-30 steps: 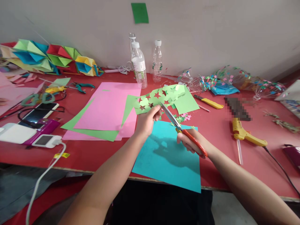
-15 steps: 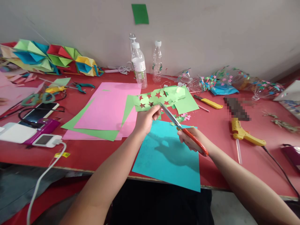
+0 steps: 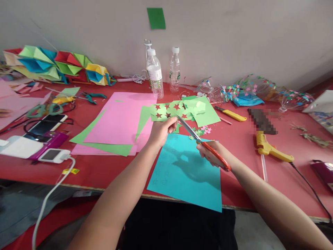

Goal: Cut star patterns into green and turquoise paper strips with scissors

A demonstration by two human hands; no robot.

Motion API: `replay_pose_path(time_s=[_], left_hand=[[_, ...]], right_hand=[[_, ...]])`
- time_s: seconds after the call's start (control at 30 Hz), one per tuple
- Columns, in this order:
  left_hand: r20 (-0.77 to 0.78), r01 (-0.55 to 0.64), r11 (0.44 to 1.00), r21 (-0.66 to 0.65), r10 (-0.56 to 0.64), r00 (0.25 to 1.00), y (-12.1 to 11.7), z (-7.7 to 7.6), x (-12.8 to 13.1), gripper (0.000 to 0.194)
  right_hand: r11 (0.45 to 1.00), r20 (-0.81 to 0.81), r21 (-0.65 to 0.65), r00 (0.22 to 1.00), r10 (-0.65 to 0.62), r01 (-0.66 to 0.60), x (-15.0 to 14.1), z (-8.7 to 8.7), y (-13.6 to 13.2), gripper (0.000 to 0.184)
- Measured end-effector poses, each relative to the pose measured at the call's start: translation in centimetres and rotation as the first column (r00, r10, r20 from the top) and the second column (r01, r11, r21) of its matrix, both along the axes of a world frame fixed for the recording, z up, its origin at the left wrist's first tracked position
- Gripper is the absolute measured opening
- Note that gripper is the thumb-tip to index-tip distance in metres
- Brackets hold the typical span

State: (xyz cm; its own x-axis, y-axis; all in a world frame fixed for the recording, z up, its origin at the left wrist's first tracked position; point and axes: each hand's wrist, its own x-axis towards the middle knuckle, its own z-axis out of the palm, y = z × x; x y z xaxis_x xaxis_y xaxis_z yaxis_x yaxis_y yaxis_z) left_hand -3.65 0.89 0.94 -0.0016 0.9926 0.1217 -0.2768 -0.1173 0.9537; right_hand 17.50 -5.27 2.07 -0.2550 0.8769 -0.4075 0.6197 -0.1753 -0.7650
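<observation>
Left hand [image 3: 164, 132]: fingers pinched, gripping the near edge of the star-holed sheet [image 3: 163, 111], which is light green and sits just beyond the fingertips. Right hand [image 3: 220, 149]: fingers wrapped round the red handles of the scissors [image 3: 192, 132], blades angled forward-left, tip right by the left fingertips. Below both, a blue sheet [image 3: 187, 187] lies on the red surface [image 3: 241, 139], its near edge hanging past the front. Small cut stars [image 3: 207, 130], pink and green, lie just past its far edge. Left of the hands, a pink sheet [image 3: 117, 121] overlaps green paper [image 3: 117, 149]. To the right, a yellow cutter [image 3: 235, 115], then a yellow glue gun [image 3: 273, 151] nearer the front. Bottles [image 3: 155, 83] stand upright by the wall. Far left: phone [image 3: 48, 125], pliers [image 3: 91, 98], folded paper shapes [image 3: 69, 64].
</observation>
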Motion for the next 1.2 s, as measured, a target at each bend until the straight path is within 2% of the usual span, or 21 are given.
replay_pose_path(time_s=[0.37,0.77,0.9,1.1,1.2], left_hand=[[0.001,0.0,0.999,-0.033,0.001,1.0,0.0,-0.1,-0.1,0.033],[0.018,0.011,0.999,-0.051,-0.01,1.0,0.2,-0.2,0.1,0.032],[0.043,-0.052,0.998,-0.026,0.053,0.998,0.3,-0.5,0.0,0.028],[-0.102,-0.173,0.983,0.065,0.179,0.979,-0.4,-1.1,0.6,0.035],[-0.086,-0.191,0.98,0.063,0.196,0.977,-0.9,-1.4,1.3,0.036]], right_hand=[[1.0,0.009,-0.03,1.0,-0.002,0.002,0.0,0.0,-0.1,0.052],[1.0,-0.036,-0.008,0.999,0.003,-0.003,0.0,-0.3,0.0,0.054],[1.0,-0.042,-0.011,0.999,0.014,-0.014,-0.2,-0.3,0.0,0.052],[1.0,-0.122,-0.023,0.992,0.017,-0.02,-0.6,0.3,-0.6,0.051],[0.999,-0.149,-0.027,0.988,0.03,-0.034,-0.8,0.9,-0.9,0.051]])
